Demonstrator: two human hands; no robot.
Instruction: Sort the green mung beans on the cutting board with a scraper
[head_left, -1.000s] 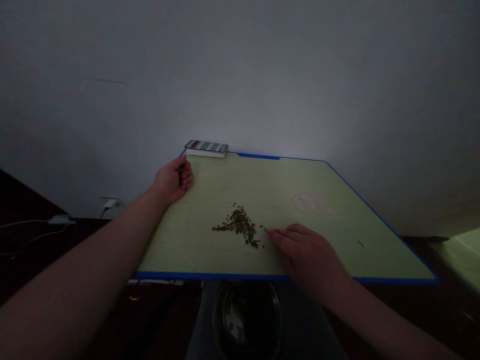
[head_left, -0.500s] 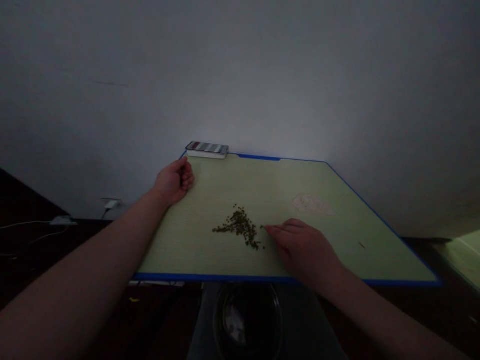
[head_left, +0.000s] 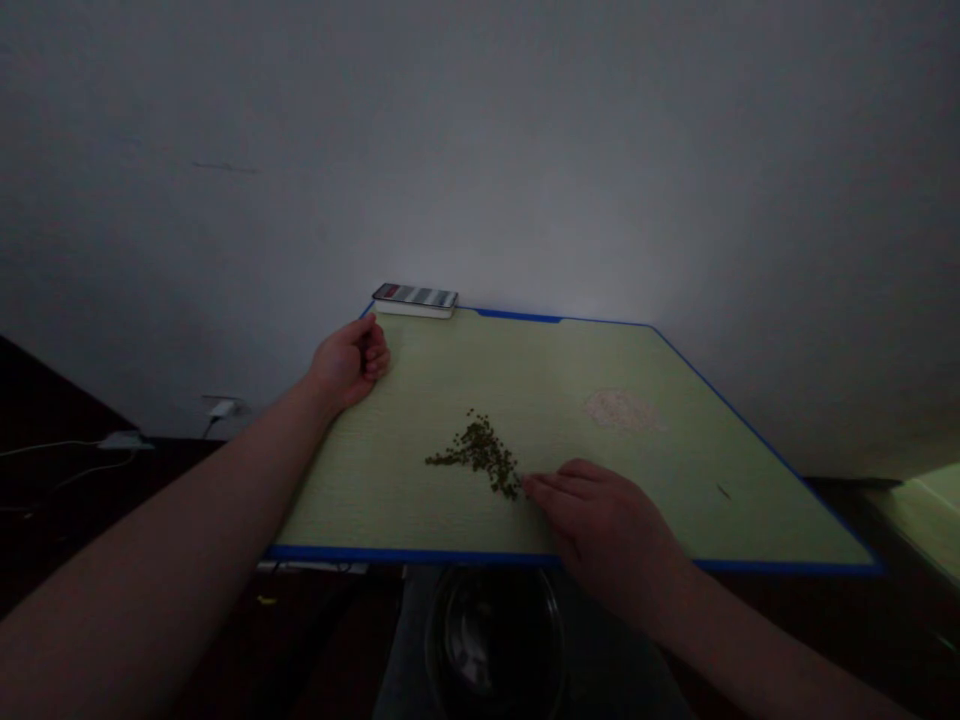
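Head view: beans [head_left: 480,455], small, dark green, probably mung, in a loose wedge-shaped spread on the board [head_left: 660,520], a pale green top with blue edging; spread near the middle, somewhat toward the front edge. Judged light, hard and round: likely to roll and scatter at a touch, unlikely to crush under fingers. Single beans too small for a firm hold except between fingertips; easier taken as a group, pushed along the board with the side of the fingers rather than lifted. Right hand [head_left: 600,530] low and flat, fingers extended and close together, grip open, nothing visible in them; fingertips [head_left: 529,484] touching or just beside the lower right tail of the spread, contact unclear in this dim light. Left hand [head_left: 352,362] resting near the far left corner of the board, fingers curled into a loose fist; inside of the curl hidden, so no telling whether anything sits there. Phone [head_left: 415,295] on a white box [head_left: 412,313] at the far corner. Pale patch [head_left: 622,410] on the board, right of the beans; dark speck [head_left: 723,491] farther right. Glass bowl [head_left: 495,640] below the front edge, dark inside. Against the frame half a second back: right hand lower, nearer the front edge, fingertips shifted from the spread's right side down to its tail; left hand and beans little changed
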